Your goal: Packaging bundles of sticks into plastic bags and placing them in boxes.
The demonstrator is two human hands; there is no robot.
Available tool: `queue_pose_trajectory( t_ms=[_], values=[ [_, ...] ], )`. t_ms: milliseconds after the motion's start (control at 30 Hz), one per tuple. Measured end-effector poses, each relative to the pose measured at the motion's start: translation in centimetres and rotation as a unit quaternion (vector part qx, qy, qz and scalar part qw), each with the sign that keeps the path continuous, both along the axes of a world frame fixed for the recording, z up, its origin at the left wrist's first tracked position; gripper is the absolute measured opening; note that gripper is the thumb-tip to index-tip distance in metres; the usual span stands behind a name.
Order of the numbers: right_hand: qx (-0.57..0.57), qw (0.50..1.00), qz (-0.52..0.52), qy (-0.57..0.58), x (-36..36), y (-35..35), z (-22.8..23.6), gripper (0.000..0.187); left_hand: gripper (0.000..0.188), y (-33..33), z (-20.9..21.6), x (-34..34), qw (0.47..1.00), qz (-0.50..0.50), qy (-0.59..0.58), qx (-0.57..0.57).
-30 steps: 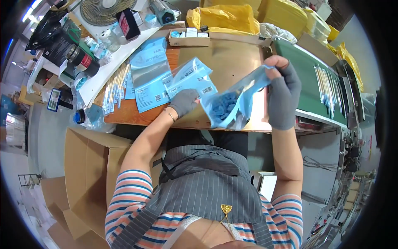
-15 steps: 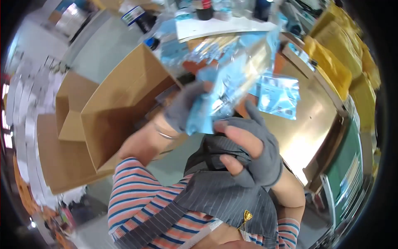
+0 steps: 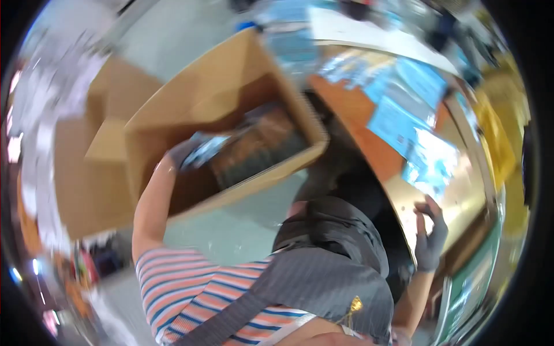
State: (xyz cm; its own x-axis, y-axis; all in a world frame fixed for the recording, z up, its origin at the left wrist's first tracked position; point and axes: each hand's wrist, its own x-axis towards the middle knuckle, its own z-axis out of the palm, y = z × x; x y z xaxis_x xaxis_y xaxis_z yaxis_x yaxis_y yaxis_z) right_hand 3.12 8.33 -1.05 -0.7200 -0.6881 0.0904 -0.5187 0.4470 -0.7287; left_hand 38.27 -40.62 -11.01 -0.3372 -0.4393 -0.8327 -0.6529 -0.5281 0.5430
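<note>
Blue packet [image 3: 209, 147] sits gripped in my left fingers [image 3: 183, 151], inside the cardboard box [image 3: 199, 81], beside blurred brown-and-dark contents [image 3: 262, 144]; from here I see my right fingers [image 3: 429, 206] released, loosely curled by the bench [image 3: 353, 112].

My left hand [image 3: 178, 155], grey-gloved: at nine o'clock, gripping one blurred blue packet [image 3: 209, 149] inside a cardboard box [image 3: 196, 81]. 
My right hand [image 3: 431, 236], grey-gloved: at four o'clock, fingers loosely curled. 
Blue pouches [image 3: 398, 124], several: at two o'clock, on the table [image 3: 355, 124]. 
Yellow bag [image 3: 493, 138]: at three o'clock. 
My grey apron [image 3: 329, 282]: at five o'clock.
</note>
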Motion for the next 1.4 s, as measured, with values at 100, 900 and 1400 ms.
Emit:
queue_pose_trajectory(
  t_ms=[100, 900, 1400],
  values=[
    [-0.029, 0.991, 0.049, 0.120, -1.1, -2.8, -2.2, 0.024, 0.032, 1.3, -0.8, -6.1, 0.996, -0.076, 0.036, -0.009],
    [-0.073, 0.970, -0.229, -0.030, -9.7, 13.2, -6.5, 0.041, 0.057, 31.4, -4.9, -49.2, 0.464, -0.476, 0.203, -0.719],
    [0.291, 0.808, -0.511, -0.031, -21.3, 16.7, -12.5, 0.101, 0.046, 29.3, -5.7, -52.6, 0.539, -0.557, 0.151, -0.614]
  ],
)
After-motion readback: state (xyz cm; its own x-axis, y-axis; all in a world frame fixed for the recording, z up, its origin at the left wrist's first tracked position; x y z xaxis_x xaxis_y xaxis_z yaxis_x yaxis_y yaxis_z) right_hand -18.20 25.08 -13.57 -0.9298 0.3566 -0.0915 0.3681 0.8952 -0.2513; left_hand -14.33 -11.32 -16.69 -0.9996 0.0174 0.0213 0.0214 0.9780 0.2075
